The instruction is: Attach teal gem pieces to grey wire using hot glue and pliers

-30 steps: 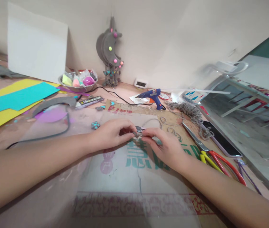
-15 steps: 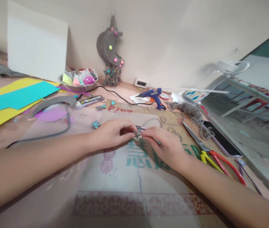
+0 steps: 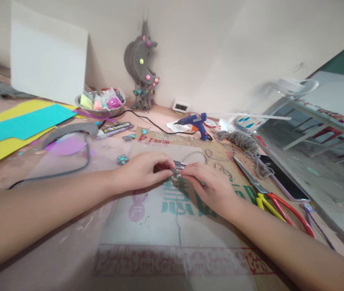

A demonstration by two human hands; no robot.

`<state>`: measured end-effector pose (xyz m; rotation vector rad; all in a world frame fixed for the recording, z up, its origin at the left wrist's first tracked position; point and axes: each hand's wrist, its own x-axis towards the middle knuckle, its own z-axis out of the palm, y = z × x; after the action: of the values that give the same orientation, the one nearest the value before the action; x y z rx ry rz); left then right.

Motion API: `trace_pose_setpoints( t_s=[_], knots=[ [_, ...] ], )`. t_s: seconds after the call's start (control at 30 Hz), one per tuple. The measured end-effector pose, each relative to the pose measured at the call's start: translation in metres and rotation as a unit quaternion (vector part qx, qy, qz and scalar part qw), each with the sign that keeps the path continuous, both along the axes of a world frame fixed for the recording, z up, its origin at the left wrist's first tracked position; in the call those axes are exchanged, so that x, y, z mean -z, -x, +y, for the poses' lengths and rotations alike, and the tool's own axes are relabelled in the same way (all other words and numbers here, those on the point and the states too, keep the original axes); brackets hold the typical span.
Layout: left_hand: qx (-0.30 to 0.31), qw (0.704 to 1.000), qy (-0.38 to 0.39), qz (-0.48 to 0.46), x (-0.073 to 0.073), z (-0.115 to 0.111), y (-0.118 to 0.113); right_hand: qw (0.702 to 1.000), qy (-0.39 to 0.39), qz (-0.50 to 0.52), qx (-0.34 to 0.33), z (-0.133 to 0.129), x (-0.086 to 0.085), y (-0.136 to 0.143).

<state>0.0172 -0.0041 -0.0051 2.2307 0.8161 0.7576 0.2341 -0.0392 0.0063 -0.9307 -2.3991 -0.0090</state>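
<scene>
My left hand (image 3: 147,169) pinches a small grey piece (image 3: 174,171) at the middle of the work surface. From the right, the fingertips of my right hand (image 3: 208,184) close on the same small piece; its details are too small to make out. A thin grey cord (image 3: 178,226) runs on the sheet below the hands. Just behind the fingertips a small dark metal-like tool (image 3: 179,163) shows, partly hidden. A star-shaped piece with turquoise bits (image 3: 122,159) lies left of my left hand.
Scissors (image 3: 260,186), a phone (image 3: 284,178) and grey cord (image 3: 245,143) lie at the right. Behind are a blue glue gun (image 3: 194,120), a bowl of clay packs (image 3: 99,109) and a grey moon ornament (image 3: 138,60). Coloured sheets (image 3: 29,121) lie left.
</scene>
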Motion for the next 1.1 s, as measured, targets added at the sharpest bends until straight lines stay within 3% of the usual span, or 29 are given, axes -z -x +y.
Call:
trace_pose_setpoints(
  t_s=[1.1],
  knots=[
    [0.002,1.000,-0.010,0.006,0.0002,0.0002,-0.0004,0.997,-0.059,0.015,0.050,-0.0015,0.0030,0.0027]
  ],
)
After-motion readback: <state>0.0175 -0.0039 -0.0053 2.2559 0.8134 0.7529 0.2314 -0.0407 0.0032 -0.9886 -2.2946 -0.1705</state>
